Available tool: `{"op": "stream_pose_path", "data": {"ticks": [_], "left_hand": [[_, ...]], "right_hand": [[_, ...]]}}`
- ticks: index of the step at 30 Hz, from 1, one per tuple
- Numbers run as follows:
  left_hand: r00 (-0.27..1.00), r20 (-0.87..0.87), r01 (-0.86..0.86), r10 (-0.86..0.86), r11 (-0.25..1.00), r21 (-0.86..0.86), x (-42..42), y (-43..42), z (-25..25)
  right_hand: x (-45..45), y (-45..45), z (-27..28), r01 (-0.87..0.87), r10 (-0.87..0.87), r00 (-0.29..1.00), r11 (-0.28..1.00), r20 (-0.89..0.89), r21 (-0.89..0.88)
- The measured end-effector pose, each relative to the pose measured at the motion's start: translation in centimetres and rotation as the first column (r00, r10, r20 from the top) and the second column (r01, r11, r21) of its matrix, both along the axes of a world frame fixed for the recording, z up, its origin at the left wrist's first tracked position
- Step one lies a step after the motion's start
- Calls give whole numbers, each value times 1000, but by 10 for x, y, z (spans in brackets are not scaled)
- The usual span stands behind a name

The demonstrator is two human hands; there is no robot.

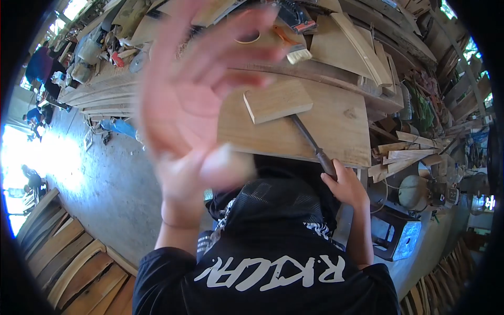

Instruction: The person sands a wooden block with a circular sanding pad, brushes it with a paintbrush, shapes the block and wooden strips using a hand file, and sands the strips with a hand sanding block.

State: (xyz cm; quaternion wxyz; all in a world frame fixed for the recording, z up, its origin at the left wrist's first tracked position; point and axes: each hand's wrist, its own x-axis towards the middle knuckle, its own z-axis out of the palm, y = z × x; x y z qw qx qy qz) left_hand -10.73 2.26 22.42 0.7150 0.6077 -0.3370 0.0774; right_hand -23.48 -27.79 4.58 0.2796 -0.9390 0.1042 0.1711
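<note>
My left hand (184, 105) is raised close to the camera and smeared by motion. Its palm shows, with the thumb and fingers apart and nothing visible in it. Behind it, a rectangular wooden block (278, 101) rests on a wide pale board (336, 118) in front of my body. My right hand (348, 185) is wrapped around the dark handle of a long narrow hand tool (307, 134), perhaps a file or chisel. The tool's shaft runs forward over the board to the block's near edge, and its far tip is hidden there.
A brush (299, 55) with pale bristles lies beyond the block. Long wooden strips (362, 50) are stacked at the back right, and offcuts (412, 152) are piled at the right. A dark stool (396, 233) stands low right. Planks (79, 257) lie at the lower left; people appear far left.
</note>
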Motion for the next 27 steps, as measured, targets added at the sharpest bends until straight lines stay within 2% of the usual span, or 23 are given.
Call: {"op": "stream_pose_path", "data": {"ticks": [3, 5, 7, 14, 18, 23, 25, 27], "left_hand": [[921, 306, 241, -240, 970, 37, -8, 2, 13], [865, 364, 338, -345, 937, 85, -10, -4, 10], [841, 390, 368, -374, 925, 93, -8, -12, 14], [808, 410, 422, -423, 901, 97, -12, -16, 18], [802, 399, 436, -445, 892, 120, -15, -19, 18], [766, 385, 522, -516, 847, 96, -6, -10, 21], [821, 319, 496, -474, 868, 16, 17, -6, 14], [923, 159, 350, -350, 936, 30, 55, -11, -9]], "right_hand": [[2, -1, 1, -17, 17, 999, 1000, 34, -11], [0, 0, -2, -2, 1, 999, 1000, 35, 18], [1, -1, -3, 25, -26, 999, 999, 26, 41], [0, 0, -6, -5, 5, 994, 1000, 107, 0], [1, 3, 4, -1, 1, 999, 1000, 43, -10], [2, 0, 2, 2, -2, 998, 1000, 56, 13], [0, 0, -1, 18, -18, 999, 1000, 38, -1], [-2, -3, -7, -11, 10, 999, 1000, 45, 8]]}}
